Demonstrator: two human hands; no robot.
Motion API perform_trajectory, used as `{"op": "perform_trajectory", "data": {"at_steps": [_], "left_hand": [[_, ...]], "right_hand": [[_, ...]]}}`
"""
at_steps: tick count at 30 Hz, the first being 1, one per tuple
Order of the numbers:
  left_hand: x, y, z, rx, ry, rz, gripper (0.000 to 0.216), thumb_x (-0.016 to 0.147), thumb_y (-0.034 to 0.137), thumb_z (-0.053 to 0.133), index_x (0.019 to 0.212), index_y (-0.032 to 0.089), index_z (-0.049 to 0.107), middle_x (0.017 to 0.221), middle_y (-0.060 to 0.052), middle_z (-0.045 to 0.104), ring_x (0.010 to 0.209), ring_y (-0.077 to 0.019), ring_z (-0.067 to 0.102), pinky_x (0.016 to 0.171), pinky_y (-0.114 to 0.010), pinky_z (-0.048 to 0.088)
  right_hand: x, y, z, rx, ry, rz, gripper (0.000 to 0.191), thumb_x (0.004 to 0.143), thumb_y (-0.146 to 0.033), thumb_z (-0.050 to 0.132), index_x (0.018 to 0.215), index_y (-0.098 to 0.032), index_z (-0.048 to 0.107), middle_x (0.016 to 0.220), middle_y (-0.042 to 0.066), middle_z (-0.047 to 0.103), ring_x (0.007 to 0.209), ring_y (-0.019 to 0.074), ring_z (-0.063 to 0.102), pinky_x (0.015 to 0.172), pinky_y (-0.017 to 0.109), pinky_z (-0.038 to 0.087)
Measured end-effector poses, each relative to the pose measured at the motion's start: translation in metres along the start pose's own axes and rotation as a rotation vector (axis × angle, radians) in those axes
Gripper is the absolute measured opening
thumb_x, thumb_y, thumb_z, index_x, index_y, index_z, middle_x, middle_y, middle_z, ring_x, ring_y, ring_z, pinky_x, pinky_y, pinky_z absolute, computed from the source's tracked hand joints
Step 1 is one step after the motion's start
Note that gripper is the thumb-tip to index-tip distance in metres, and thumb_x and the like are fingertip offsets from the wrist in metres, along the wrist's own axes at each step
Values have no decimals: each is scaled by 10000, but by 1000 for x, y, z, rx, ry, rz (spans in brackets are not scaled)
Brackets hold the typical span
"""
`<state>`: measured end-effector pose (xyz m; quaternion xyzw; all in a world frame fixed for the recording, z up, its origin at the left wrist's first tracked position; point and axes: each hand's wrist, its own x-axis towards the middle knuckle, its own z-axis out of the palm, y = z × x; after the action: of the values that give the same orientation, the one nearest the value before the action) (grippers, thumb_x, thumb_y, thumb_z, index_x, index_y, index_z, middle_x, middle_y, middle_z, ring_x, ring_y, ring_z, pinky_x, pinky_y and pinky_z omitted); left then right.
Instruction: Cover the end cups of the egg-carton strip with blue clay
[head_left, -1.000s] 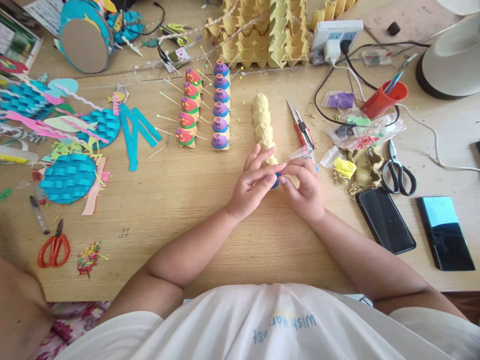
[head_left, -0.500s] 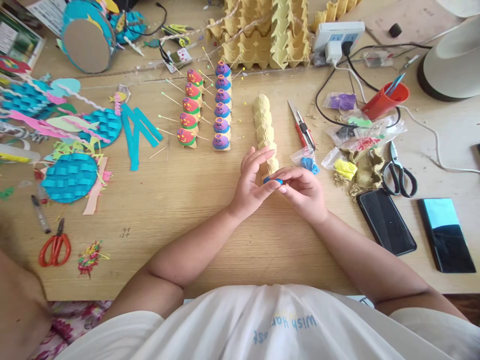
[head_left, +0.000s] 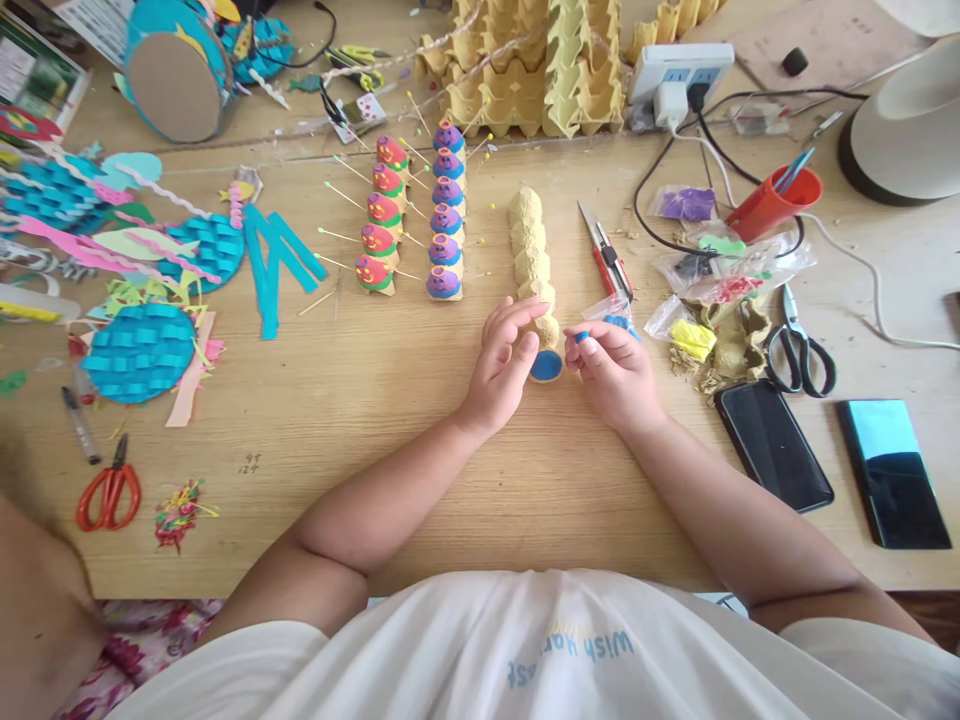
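Note:
An undecorated egg-carton strip (head_left: 530,240) of yellowish bumps stands upright in view before me. Its nearest bump carries a flat blue clay patch (head_left: 546,365). My left hand (head_left: 501,368) is beside that end, fingers apart and holding nothing. Just right of the patch, my right hand (head_left: 616,375) pinches a small lump of blue clay (head_left: 582,338) between thumb and fingertip. Behind it lies a bag of blue clay (head_left: 621,322), partly hidden by the fingers. Two painted egg-carton caterpillars, a red and green one (head_left: 382,212) and a purple one (head_left: 447,220), stand to the left.
A utility knife (head_left: 604,255) with its blade out lies right of the strip. Farther right are yellow clay (head_left: 691,340), black-handled scissors (head_left: 799,345), a phone (head_left: 775,443) and a red cup (head_left: 772,200). Red-handled scissors (head_left: 110,497) lie at left, near another person's arm (head_left: 37,590).
My hands have come apart. The right one has moved right with a bit of blue clay, uncovering the blue patch on the strip's near end. My left hand has opened slightly.

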<state>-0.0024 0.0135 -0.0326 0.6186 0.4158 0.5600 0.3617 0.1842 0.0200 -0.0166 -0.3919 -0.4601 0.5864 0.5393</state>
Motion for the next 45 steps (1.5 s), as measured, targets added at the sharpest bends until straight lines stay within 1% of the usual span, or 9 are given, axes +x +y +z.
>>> {"op": "perform_trajectory", "data": {"at_steps": [5, 10, 14, 17, 21, 27, 33, 40, 45], "left_hand": [[1, 1, -2, 12, 32, -37, 492, 1166, 677, 521, 1418, 330, 763, 1533, -63, 811, 1595, -249, 653, 1501, -518, 286], [1, 4, -2, 8, 44, -71, 474, 1144, 690, 570, 1366, 326, 776, 1496, -65, 824, 1589, -254, 659, 1497, -508, 293], [1, 6, -1, 28, 42, -71, 447, 1129, 683, 611, 1327, 324, 788, 1473, -68, 825, 1581, -263, 659, 1487, -511, 308], [1, 7, 0, 71, 27, -37, 419, 1124, 658, 637, 1318, 322, 794, 1462, -71, 823, 1558, -269, 667, 1480, -524, 324], [1, 7, -1, 119, -3, 5, 396, 1115, 642, 659, 1288, 314, 798, 1438, -75, 825, 1506, -270, 693, 1476, -535, 337], [1, 7, -1, 189, -23, 80, 370, 1113, 593, 686, 1328, 312, 793, 1466, -89, 807, 1495, -273, 687, 1444, -540, 391], [0, 6, -2, 256, -90, 152, 402, 1067, 630, 748, 1324, 334, 834, 1406, -91, 813, 1477, -289, 679, 1422, -547, 428], [-3, 4, -3, 315, -7, 231, 227, 1111, 499, 733, 1169, 350, 894, 1326, -40, 832, 1465, -240, 661, 1353, -503, 499], [-2, 4, -3, 322, -13, 222, 239, 1113, 510, 724, 1163, 340, 885, 1312, -45, 832, 1433, -231, 682, 1336, -495, 517]], "right_hand": [[-3, -6, 2, -44, -5, -17, 517, 889, -757, 920, 833, -257, 802, 691, -18, 718, 602, 121, 585, 558, 253, 483], [-2, -8, 2, -100, -3, -26, 529, 882, -732, 941, 772, -246, 761, 676, -13, 735, 578, 116, 562, 547, 259, 466], [0, -3, 0, -62, 20, 26, 484, 839, -720, 979, 877, -257, 843, 760, 2, 809, 631, 135, 659, 595, 270, 566], [2, 2, -2, -2, 15, 56, 481, 791, -673, 1034, 1044, -290, 888, 915, 13, 877, 773, 165, 782, 745, 311, 689], [4, 6, -1, 40, 19, 29, 518, 730, -622, 1088, 1095, -313, 887, 1023, 13, 900, 928, 185, 840, 873, 330, 727], [3, -1, 1, 45, 20, 80, 470, 711, -646, 1089, 913, -274, 884, 812, -7, 853, 692, 142, 759, 714, 287, 688], [0, -8, 2, -100, 37, 30, 572, 789, -782, 978, 736, -239, 805, 668, 2, 773, 562, 124, 625, 554, 261, 547], [-2, -15, 3, -200, -85, -55, 658, 919, -861, 811, 733, -231, 789, 684, 27, 763, 589, 135, 601, 568, 279, 516], [-2, -17, 5, -160, -155, -57, 552, 949, -754, 864, 805, -230, 765, 733, 15, 760, 619, 128, 608, 617, 275, 546]]}}
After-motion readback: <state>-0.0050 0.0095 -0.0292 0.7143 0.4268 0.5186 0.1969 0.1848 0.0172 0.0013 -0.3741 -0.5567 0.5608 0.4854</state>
